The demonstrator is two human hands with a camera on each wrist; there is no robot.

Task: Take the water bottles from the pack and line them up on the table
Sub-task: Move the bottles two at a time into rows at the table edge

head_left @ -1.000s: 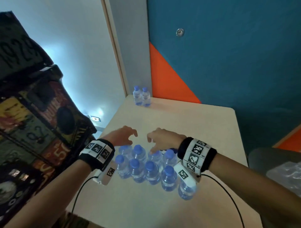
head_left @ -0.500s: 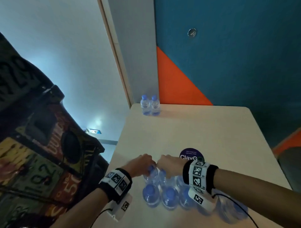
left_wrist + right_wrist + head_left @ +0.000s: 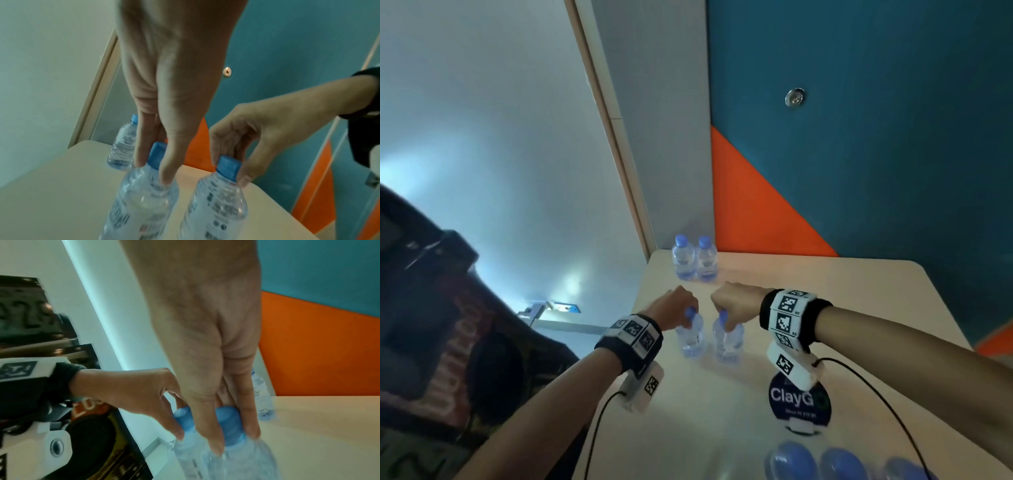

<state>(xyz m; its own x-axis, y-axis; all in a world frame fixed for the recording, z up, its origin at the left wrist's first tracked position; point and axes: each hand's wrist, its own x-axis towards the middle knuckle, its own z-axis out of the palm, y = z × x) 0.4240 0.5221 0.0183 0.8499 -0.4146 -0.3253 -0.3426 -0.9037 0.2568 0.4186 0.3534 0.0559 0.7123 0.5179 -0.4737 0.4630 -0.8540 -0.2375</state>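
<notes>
**Wrist gear worn on both bare forearms**

A black fabric wristband [image 3: 631, 337] carrying white square-patterned marker tiles is worn on each wrist. A white camera housing [image 3: 796, 368] with a black cable [image 3: 893, 414] is hung beneath each band. No sleeves are seen.

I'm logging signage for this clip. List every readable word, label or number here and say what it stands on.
"ClayG": round dark sticker on the table; its last letter is hidden and the small line beneath is blurred.
Bottle labels: print too blurred to read.
Wristband markers: square black-and-white codes; tiny digits beside them unreadable.
Dark poster at left: large digits, too blurred to read reliably.
</notes>
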